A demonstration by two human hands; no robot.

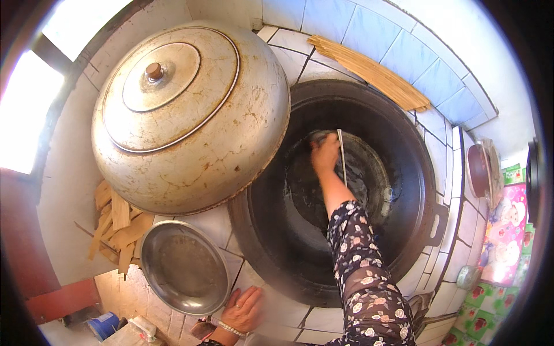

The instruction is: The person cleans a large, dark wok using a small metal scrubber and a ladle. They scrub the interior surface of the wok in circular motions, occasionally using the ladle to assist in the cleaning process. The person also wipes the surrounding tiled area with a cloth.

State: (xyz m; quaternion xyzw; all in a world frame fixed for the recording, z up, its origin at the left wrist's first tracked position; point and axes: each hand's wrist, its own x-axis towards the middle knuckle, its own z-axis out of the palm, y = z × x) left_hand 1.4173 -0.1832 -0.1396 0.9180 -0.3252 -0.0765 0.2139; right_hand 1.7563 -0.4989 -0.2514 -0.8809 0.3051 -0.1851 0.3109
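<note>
My right hand (326, 155) reaches into a large dark wok (268, 242) set in the tiled stove top. Its fingers are closed over a greyish scrubber or cloth (319, 136) at the water line; what it is exactly cannot be told. A thin light-coloured rod (342, 151) stands in the wok beside the hand. Shallow water (303, 216) lies in the wok's bottom. My left hand (244, 309), with a ring and a beaded bracelet, rests with fingers apart on the white tiles, next to a round metal basin (186, 268), and holds nothing.
A big domed metal lid (194, 121) with a wooden knob overlaps the wok's left rim. A wooden board (368, 71) lies behind the wok. Split firewood (121, 220) is piled at left. A blue container (104, 325) stands lower left; a brown round item (478, 171) is at right.
</note>
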